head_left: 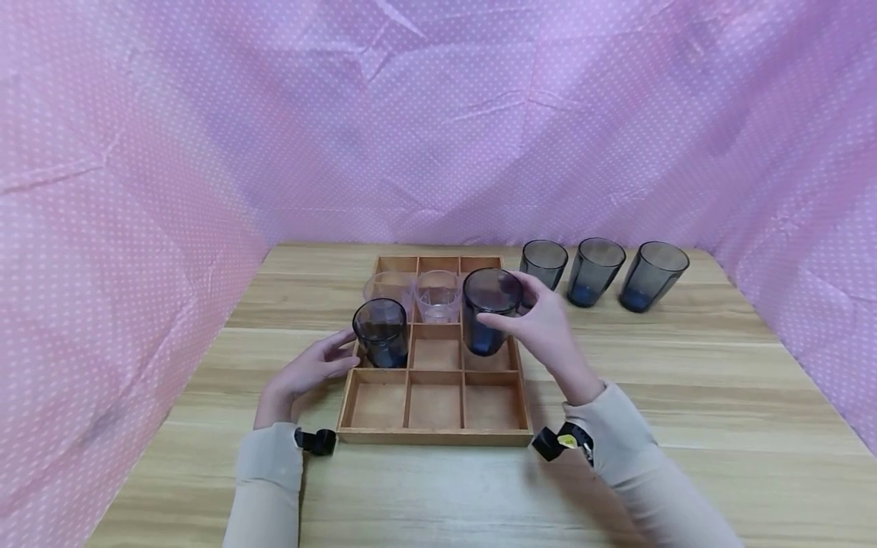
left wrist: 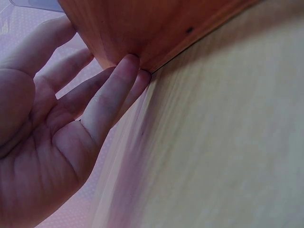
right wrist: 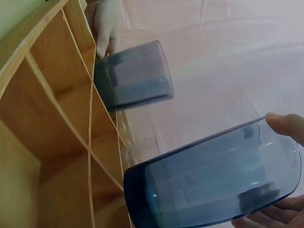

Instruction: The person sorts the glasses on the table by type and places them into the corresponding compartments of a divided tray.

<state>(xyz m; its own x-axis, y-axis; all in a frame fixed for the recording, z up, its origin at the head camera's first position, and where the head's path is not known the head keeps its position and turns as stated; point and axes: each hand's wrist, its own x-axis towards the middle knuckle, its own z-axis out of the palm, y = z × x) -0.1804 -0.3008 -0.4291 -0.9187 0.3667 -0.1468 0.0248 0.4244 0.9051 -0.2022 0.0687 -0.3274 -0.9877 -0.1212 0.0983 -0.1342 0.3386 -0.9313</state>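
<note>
My right hand [head_left: 544, 320] grips a dark blue-grey tinted glass [head_left: 489, 331] near its rim, thumb on one side and fingers on the other. In the right wrist view this glass [right wrist: 209, 180] has its base near the wooden divided tray [head_left: 435, 438], over the right column; whether it touches is unclear. Another tinted glass [head_left: 381, 335] stands in a left-column compartment. Beside it, my left hand [head_left: 308, 373] touches the tray's left outer side. The left wrist view shows that hand's extended fingers [left wrist: 107, 102] against the wood.
Two clear glasses, one at the left [head_left: 389, 285] and one in the middle [head_left: 438, 297], stand in the tray farther back. Three tinted glasses [head_left: 544, 259] [head_left: 594, 270] [head_left: 651, 275] stand on the table at the back right. Pink dotted cloth [head_left: 438, 152] hangs around the table.
</note>
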